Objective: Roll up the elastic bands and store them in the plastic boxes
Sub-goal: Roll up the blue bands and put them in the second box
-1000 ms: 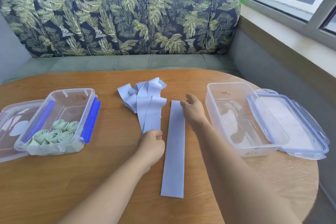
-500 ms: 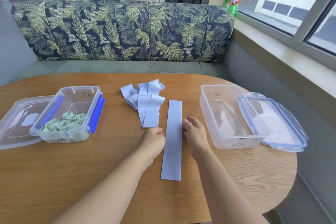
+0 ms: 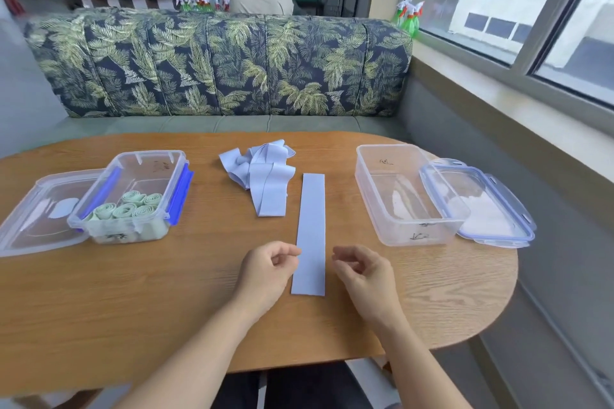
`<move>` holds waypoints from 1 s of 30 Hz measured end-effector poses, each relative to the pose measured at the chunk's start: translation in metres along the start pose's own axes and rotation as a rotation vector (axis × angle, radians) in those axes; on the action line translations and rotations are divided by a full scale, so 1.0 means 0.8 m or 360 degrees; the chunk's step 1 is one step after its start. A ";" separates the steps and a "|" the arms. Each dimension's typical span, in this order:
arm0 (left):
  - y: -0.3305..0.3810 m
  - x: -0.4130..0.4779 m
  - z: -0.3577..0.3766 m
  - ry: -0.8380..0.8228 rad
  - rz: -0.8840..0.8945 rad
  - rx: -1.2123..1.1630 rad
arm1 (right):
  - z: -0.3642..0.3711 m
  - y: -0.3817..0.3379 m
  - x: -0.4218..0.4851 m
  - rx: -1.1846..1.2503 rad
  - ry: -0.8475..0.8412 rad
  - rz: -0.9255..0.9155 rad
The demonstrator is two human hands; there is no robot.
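Risk 1: the roll could start crooked if 1 hand lifts its corner of the flat blue band (image 3: 311, 226) before the other; judged from the band's long, narrow shape, a skewed first turn would spiral into a cone.
Risk 2: elastic tends to spring back, so a loose first fold may well unroll once let go, and a slack roll would take up more room in the empty box (image 3: 392, 232).
Risk 3: the near end lies close to the table (image 3: 133, 292) edge, so a tug toward the body could slide the whole band instead of curling it.
Band position: flat and straight on the table, running away from the person, between the pile of blue bands (image 3: 265, 176) and the empty box, touching neither.
Left hand (image 3: 265, 271): just beside the band's left edge near its near end, fingers loosely curled, holding nothing; 1 fingertip (image 3: 296, 252) looks to reach the edge, though contact is hard to tell.
Right hand (image 3: 363, 271): just beside the right edge with a small gap, fingers loosely curled, holding nothing.
Step judged: about to pinch the near end and begin rolling.
Storage: the left box (image 3: 146, 159) holds green rolls (image 3: 126, 207); both lids lie off beside their boxes.
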State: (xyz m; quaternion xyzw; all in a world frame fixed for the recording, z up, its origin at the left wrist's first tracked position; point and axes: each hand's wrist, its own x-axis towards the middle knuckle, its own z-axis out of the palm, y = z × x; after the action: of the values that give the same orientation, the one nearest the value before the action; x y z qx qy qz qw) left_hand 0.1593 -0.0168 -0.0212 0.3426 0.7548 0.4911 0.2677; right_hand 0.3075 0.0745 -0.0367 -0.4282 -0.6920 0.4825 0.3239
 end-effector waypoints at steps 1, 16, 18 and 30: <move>-0.001 -0.002 0.001 -0.0020 0.0007 -0.0011 | 0.000 0.004 -0.003 -0.0012 -0.0018 -0.0024; -0.024 -0.013 -0.013 -0.0333 0.0232 0.0164 | 0.001 0.017 -0.016 -0.0300 -0.0172 -0.0338; -0.024 -0.009 -0.014 -0.0403 0.0244 0.0225 | 0.003 0.022 -0.013 -0.0428 -0.0200 -0.0415; -0.035 0.001 -0.013 -0.0430 0.0386 0.0328 | 0.011 0.035 -0.010 -0.0683 -0.0215 -0.0626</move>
State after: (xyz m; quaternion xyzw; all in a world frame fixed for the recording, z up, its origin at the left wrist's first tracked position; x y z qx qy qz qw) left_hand 0.1440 -0.0295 -0.0434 0.5192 0.7116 0.3895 0.2689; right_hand 0.3112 0.0688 -0.0662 -0.3116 -0.8678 0.2805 0.2665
